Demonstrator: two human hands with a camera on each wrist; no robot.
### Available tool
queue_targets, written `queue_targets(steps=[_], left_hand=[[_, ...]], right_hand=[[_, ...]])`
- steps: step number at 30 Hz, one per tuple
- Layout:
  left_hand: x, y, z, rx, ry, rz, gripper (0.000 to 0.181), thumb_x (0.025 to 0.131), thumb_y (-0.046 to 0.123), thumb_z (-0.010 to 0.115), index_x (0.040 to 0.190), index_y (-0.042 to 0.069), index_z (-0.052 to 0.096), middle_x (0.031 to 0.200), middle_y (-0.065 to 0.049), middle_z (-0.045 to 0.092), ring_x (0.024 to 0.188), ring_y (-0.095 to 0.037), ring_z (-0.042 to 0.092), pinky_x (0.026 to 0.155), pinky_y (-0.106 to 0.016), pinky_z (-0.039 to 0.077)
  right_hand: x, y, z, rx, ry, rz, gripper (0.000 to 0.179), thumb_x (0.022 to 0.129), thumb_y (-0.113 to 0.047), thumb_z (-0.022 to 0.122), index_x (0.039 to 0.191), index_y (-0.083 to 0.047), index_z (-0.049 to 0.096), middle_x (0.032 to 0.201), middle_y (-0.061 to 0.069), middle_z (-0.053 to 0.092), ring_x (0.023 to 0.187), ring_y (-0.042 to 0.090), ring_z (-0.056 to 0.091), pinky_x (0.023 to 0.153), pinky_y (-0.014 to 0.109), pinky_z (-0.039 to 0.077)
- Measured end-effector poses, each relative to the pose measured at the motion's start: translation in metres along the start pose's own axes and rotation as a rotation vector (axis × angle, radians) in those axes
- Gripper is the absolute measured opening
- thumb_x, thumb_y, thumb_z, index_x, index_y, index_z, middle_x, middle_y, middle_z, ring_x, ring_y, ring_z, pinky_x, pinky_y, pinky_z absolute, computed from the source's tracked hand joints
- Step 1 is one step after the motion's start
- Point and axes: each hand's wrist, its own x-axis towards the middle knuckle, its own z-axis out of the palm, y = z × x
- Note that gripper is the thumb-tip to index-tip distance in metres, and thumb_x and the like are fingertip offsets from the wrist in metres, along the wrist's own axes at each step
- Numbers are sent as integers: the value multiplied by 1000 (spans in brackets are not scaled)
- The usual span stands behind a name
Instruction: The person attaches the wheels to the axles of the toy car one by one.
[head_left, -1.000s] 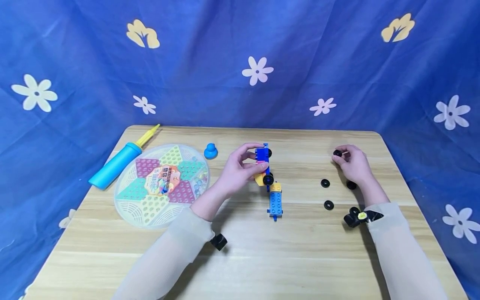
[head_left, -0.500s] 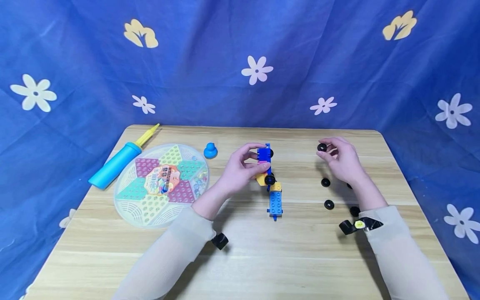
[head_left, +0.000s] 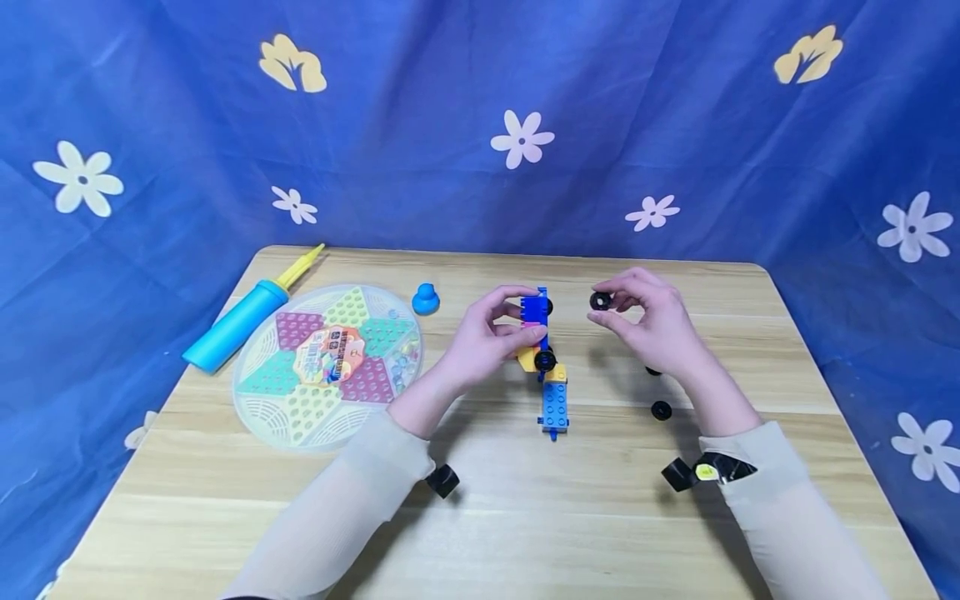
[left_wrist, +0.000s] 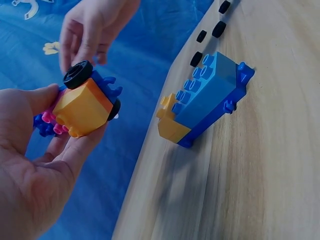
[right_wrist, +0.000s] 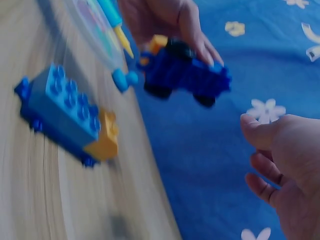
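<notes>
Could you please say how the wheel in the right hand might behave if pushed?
Upright, the round black wheel would probably roll; on its flat side, it would likely slide. It looks light, small enough for the right hand to pinch.

No word or number can be read with certainty. In the head view, the board carries an orange label at the middle of its star. On this label there are dark marks near the upper edge and pale, coloured print beside them, but they are too small and not sharp enough for reading. A yellow sticker is on the black strap at the right wrist; it seems to bear a mark, which I cannot make out. In the right wrist view, the board is cut off and blurred, so its print is equally illegible.
</notes>
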Motion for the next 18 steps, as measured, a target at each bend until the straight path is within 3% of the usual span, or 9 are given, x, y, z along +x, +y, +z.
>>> queue_targets(steps=[18], left_hand=[[1,-1,6,-23,-15,-15,47,98,7,77,141,19,63,119,-18,63,90,-31,77,70,-33,63]], right_hand=[[9,-35,25,122,-47,-92,32,86,-1,88,116,-4,78,107,3,72,86,18,68,79,29,58]])
